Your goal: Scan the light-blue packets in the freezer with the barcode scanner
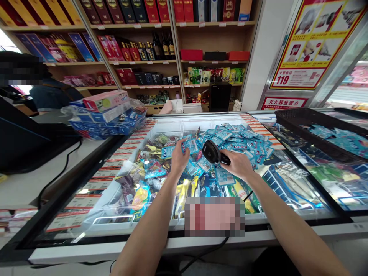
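Note:
My left hand [180, 158] is closed on a small blue packet [190, 146], its printed label facing up. In my right hand [238, 165] is a black barcode scanner [212, 151], gripped by the handle, its head tilted toward the blue packet. A heap of similar blue packets [244, 138] lies on the freezer's glass top, behind and to the right of the scanner. One loose blue packet [225, 176] rests just below my right hand. Coloured ice-cream wrappers [140, 197] show through the glass beneath my hands.
A dark basket [324, 128] with more blue packets stands at the right. Plastic-wrapped boxes [106, 115] are stacked at the left, near a black monitor [20, 138] and a person [53, 92]. The scanner's cable [211, 249] hangs over the front edge. Stocked shelves [138, 63] line the back.

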The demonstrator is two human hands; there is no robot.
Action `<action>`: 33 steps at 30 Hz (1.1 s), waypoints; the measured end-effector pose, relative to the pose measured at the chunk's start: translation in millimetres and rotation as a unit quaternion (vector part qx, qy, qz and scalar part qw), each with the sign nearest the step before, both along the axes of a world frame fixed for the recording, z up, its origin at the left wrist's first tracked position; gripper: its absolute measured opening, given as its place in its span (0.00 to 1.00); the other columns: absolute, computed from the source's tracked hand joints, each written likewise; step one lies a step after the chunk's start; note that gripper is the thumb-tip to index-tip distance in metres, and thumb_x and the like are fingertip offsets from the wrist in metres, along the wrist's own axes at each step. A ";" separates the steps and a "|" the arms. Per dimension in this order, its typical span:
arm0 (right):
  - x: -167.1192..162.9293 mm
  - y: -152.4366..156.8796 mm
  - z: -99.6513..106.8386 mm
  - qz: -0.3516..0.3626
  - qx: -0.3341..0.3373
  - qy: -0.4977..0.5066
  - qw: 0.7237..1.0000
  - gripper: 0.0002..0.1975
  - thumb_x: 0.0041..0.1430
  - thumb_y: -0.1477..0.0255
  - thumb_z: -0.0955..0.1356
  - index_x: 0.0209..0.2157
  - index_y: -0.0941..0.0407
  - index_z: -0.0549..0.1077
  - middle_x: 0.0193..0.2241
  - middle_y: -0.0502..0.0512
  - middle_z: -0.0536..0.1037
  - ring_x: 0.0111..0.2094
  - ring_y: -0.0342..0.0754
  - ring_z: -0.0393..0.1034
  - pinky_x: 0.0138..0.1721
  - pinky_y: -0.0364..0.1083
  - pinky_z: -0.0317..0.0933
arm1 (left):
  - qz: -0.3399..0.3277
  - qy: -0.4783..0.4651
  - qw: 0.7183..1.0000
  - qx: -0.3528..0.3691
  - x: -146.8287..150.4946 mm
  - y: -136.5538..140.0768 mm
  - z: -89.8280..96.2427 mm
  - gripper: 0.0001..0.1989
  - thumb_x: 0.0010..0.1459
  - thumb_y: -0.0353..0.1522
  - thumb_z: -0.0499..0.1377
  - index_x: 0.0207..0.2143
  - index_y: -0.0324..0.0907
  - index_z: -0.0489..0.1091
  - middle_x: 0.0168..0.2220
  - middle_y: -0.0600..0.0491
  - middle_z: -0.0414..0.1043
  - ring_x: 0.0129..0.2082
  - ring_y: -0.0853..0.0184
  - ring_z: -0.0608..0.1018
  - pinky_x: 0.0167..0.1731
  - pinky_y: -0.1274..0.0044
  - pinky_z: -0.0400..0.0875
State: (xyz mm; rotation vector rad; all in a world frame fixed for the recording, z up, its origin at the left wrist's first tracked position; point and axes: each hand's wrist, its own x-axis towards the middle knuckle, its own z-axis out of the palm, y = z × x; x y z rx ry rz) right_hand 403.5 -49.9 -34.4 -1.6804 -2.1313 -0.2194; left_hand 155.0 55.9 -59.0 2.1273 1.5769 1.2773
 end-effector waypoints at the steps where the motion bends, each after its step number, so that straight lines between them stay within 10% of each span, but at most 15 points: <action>1: 0.5 0.3 -0.2 -0.001 0.001 0.001 1.000 0.18 0.59 0.63 0.65 0.51 0.48 0.68 0.36 0.49 0.79 0.36 0.48 0.73 0.33 0.44 0.57 | 0.022 0.018 1.000 0.002 -2.4 0.1 1.0 0.21 0.58 0.33 0.51 0.54 0.44 0.61 0.38 0.51 0.72 0.28 0.66 0.72 0.36 0.72 0.67; 7: 2.7 2.4 -2.2 -0.002 0.006 -0.004 1.000 0.18 0.59 0.63 0.64 0.50 0.47 0.68 0.36 0.48 0.79 0.36 0.48 0.73 0.32 0.44 0.57 | 0.196 0.121 0.972 0.039 -13.9 -7.8 5.4 0.19 0.56 0.34 0.52 0.50 0.42 0.67 0.52 0.41 0.65 0.53 0.49 0.67 0.52 0.60 0.60; 14: 4.3 1.6 -2.1 -0.005 0.004 -0.004 1.000 0.18 0.59 0.63 0.64 0.51 0.47 0.68 0.37 0.49 0.79 0.37 0.48 0.73 0.33 0.44 0.58 | 0.067 0.230 0.971 0.021 -7.5 -13.1 -0.7 0.17 0.61 0.41 0.49 0.48 0.50 0.70 0.55 0.49 0.66 0.57 0.55 0.65 0.60 0.58 0.48; 25: 9.3 3.4 -2.7 -0.030 0.006 -0.011 0.999 0.18 0.59 0.63 0.64 0.51 0.47 0.68 0.38 0.48 0.79 0.37 0.49 0.74 0.31 0.44 0.58 | 0.162 0.239 0.957 0.007 -14.8 -3.9 -7.0 0.18 0.62 0.34 0.46 0.51 0.47 0.69 0.61 0.47 0.61 0.64 0.55 0.57 0.62 0.53 0.39; 33: 10.8 5.3 -2.8 -0.057 0.005 -0.013 0.998 0.18 0.60 0.62 0.63 0.51 0.47 0.68 0.36 0.50 0.80 0.36 0.50 0.74 0.32 0.45 0.58 | -0.003 0.194 0.981 0.010 12.5 -14.3 6.3 0.20 0.65 0.42 0.44 0.44 0.46 0.73 0.44 0.48 0.75 0.46 0.57 0.74 0.48 0.65 0.63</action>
